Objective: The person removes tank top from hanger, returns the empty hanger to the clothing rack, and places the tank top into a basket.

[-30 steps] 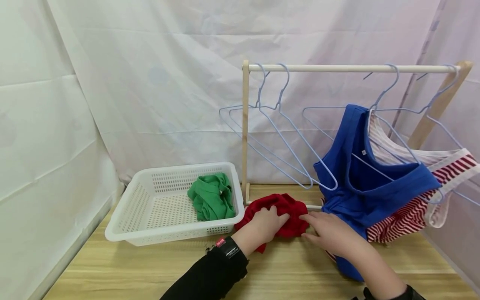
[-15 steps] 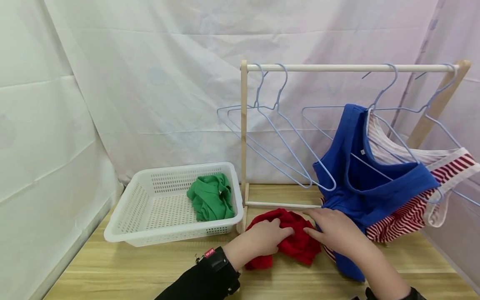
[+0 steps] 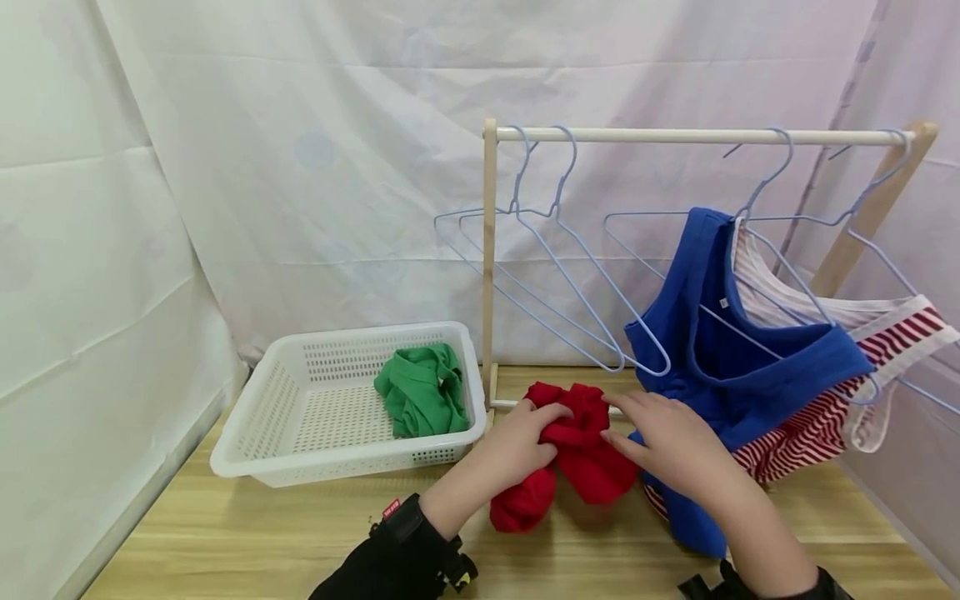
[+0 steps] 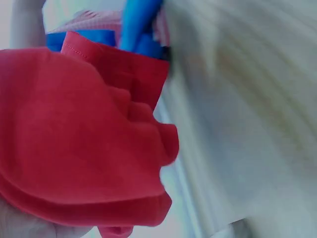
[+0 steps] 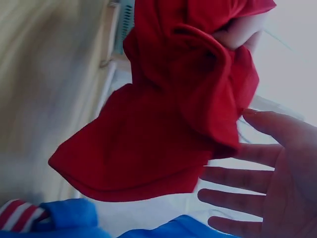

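Note:
A crumpled red garment [image 3: 596,467] hangs bunched just above the table, in front of the rack. My left hand [image 3: 513,448] grips it from the left, thumb and fingers curled into the cloth. In the left wrist view its folds [image 4: 84,134] and a stitched edge cover much of the picture. On the other side is my right hand [image 3: 671,435]. The right wrist view shows that hand's fingers [image 5: 237,176] straight and spread, their tips right at the cloth's edge. A blue tank top [image 3: 686,400] on a hanger is close behind the right hand.
A white perforated basket [image 3: 247,454] with a green garment [image 3: 423,392] inside stands at left. The clothes rack [image 3: 675,136] carries two bare blue hangers [image 3: 558,212] at its left end. A red-striped top [image 3: 798,446] hangs behind the blue one.
The red garment has come off the tabletop toward me and is now lifted in my left hand, its lower parts dangling. My right hand stays near its right side.

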`<state>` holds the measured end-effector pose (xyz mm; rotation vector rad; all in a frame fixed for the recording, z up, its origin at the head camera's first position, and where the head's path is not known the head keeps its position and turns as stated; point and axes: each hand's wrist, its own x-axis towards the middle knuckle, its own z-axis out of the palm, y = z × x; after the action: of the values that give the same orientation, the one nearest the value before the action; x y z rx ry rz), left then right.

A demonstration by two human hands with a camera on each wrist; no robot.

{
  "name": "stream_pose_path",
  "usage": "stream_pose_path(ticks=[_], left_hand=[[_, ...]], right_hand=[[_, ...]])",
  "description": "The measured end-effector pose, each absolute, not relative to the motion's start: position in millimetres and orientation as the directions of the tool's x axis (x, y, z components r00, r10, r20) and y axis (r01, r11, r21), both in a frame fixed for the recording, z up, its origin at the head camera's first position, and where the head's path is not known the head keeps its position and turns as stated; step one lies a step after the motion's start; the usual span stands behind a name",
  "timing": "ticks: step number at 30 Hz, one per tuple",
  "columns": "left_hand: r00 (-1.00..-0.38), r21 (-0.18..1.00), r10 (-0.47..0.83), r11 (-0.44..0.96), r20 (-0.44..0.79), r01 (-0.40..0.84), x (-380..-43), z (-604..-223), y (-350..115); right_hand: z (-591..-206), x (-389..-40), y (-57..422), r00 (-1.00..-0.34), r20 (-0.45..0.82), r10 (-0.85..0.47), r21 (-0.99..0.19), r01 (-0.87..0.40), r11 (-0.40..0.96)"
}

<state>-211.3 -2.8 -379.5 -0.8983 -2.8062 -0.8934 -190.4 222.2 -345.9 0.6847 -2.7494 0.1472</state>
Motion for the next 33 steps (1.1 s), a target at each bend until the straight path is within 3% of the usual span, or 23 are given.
stream_pose_path(ticks=[10,20,27,33], left_hand=[[-0.816,0.623,0.467,0.539,0.340,0.567,-200,-347,-30],[-0.828,0.665,0.376,0.495,0.417,0.560,-186,-316,-61],[-0.832,0.693,0.282,0.462,0.477,0.554,-185,-305,-90],[-0.861,0.795,0.176,0.332,0.477,0.509,-185,-299,-117]], right_hand=[[-330,-187,210,-0.770,0.416,-0.483,-0.022,-0.539,0.842],[-318,-184,198,-0.786,0.428,-0.447,-0.117,-0.538,0.835],[-318,-185,195,-0.790,0.422,-0.445,-0.116,-0.534,0.837],[-319,-189,193,-0.815,0.395,-0.424,-0.108,-0.500,0.859]])
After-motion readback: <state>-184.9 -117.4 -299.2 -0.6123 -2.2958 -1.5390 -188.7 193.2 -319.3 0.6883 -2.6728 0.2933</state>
